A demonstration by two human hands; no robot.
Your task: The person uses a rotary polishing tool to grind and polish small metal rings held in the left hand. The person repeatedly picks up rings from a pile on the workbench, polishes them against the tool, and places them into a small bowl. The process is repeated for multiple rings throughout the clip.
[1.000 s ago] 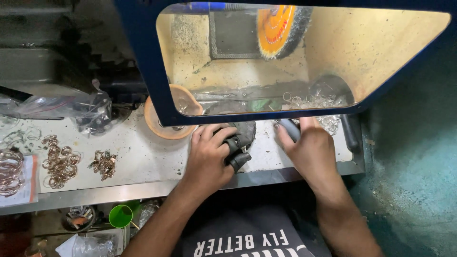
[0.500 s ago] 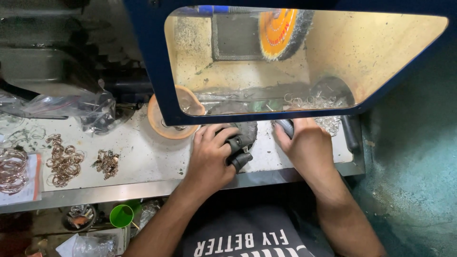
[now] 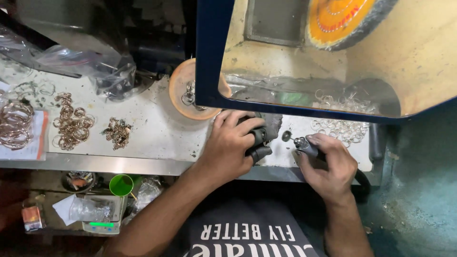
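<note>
My left hand (image 3: 232,145) is closed over a dark grey padded block (image 3: 266,131) on the white bench, fingers wrapped in dark finger guards. My right hand (image 3: 328,164) grips a slim rotary handpiece (image 3: 305,146) whose small round wheel tip (image 3: 286,136) points left toward the block, a short gap away. Whether a small piece sits under my left fingers is hidden. A pile of silver rings (image 3: 339,127) lies just beyond my right hand.
A blue-framed clear shield (image 3: 209,57) hangs over the bench, with an orange buffing wheel (image 3: 333,21) behind it. An orange bowl (image 3: 183,90) holds rings. Gold-toned rings (image 3: 71,126) and bangles (image 3: 14,123) lie at left, beside a plastic bag (image 3: 109,71). A green cup (image 3: 121,184) sits below.
My right hand has pulled back toward me and to the right, bringing the handpiece tip out from under the shield. The view has closed in. My left hand stays on the block.
</note>
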